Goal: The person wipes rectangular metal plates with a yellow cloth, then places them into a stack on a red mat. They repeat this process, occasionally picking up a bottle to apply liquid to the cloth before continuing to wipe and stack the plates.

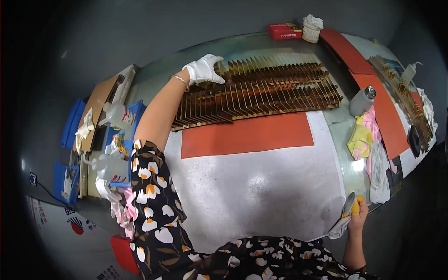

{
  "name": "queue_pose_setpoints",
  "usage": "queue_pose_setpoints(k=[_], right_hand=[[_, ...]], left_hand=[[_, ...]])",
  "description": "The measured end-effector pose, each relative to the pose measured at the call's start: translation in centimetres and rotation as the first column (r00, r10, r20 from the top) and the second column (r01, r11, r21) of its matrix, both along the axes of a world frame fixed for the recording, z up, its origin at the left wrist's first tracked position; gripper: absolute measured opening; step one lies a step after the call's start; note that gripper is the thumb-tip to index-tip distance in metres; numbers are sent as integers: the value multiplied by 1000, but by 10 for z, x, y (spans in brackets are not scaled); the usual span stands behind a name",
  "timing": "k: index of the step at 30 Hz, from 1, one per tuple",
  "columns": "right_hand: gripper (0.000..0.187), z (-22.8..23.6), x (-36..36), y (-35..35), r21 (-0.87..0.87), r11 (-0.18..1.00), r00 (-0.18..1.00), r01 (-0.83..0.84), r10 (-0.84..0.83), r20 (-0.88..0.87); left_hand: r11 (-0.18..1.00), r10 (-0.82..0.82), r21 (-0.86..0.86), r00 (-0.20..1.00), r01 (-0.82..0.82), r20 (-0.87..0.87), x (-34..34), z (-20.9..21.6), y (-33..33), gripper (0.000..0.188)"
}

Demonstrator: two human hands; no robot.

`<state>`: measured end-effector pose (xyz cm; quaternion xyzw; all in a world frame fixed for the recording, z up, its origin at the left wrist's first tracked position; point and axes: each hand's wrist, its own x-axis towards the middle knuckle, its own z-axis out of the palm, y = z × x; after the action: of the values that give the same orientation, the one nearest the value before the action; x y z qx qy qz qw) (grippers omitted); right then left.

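My left hand (pixel 204 70), in a white glove, is at the far left end of a long rack (pixel 261 100) of upright, thin brown slats. Its thumb and fingers are spread apart, with nothing visible gripped between them; whether it touches the slats is hard to tell. Down at the near right, my bare right hand (pixel 358 213) is closed around a greyish-white cloth (pixel 339 227) with a grey oval part standing up. Yellow covers show on some of its fingertips. Under the rack's near edge lies an orange-red mat (pixel 247 140) on a large white sheet (pixel 261 186).
To the left, white pump bottles (pixel 111 167) stand in a blue tray (pixel 135 126). On the right are a grey flask (pixel 361 101), yellow and pink cloths (pixel 360 139), more orange-red mats (pixel 380 116) and a second slatted rack (pixel 406 98). Farther back sits a red box (pixel 284 31).
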<state>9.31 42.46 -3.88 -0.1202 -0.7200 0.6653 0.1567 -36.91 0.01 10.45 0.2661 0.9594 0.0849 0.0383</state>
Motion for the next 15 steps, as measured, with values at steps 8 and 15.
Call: queue_pose_setpoints(k=[8,15], right_hand=[[24,2,5,-1,39,999,997,31,-33,65],[20,28,-10,-13,-38,986,973,160,-151,174]], left_hand=[[991,-90,91,995,94,-52,-20,-18,9,73],[991,-47,100,940,86,-339,10,21,12,63]])
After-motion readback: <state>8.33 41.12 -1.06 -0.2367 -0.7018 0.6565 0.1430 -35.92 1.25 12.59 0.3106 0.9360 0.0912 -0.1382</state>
